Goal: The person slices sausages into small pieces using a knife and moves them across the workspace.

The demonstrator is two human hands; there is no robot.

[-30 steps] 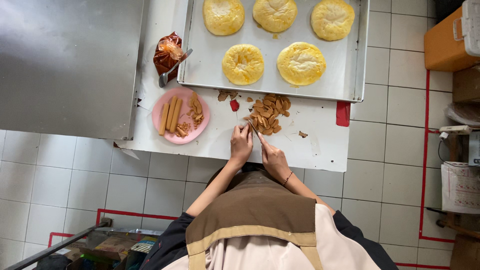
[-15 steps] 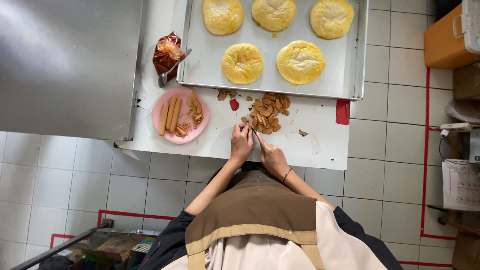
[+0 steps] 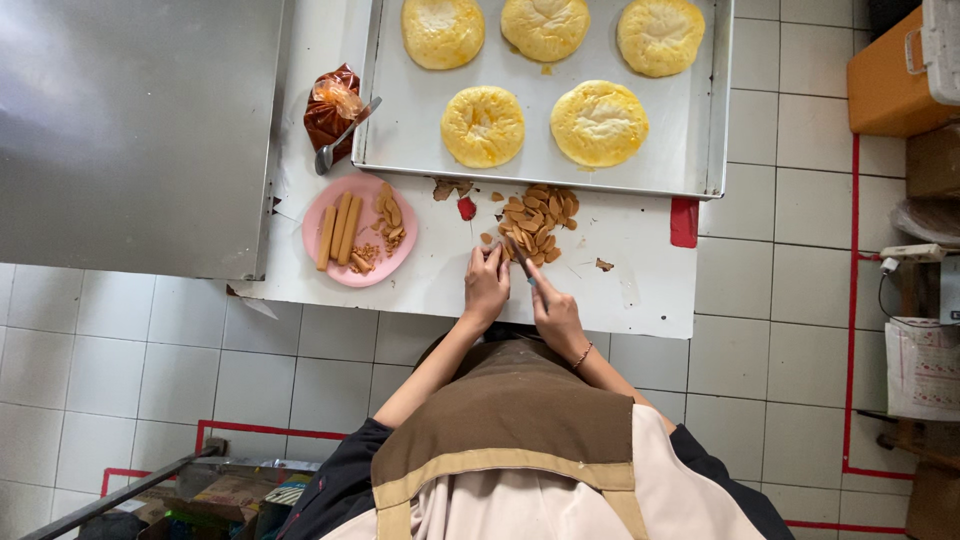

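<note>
My left hand (image 3: 487, 285) presses down on a small piece of sausage at the near edge of a pile of brown sausage slices (image 3: 540, 218) on the white work table (image 3: 640, 285). Just to its right, my right hand (image 3: 555, 310) grips a small knife (image 3: 522, 265) whose blade points into the pile beside my left fingertips. The piece under my left fingers is mostly hidden.
A pink plate (image 3: 325, 215) with whole sausages and slices lies to the left. Behind the pile is a metal baking tray (image 3: 420, 120) with several round yellow breads. A sauce bag (image 3: 330, 105) with a spoon lies beside it. A steel surface (image 3: 130, 130) is at far left.
Both hands stay at the pile's near edge. The knife blade has shifted slightly against the piece under my left fingers.
</note>
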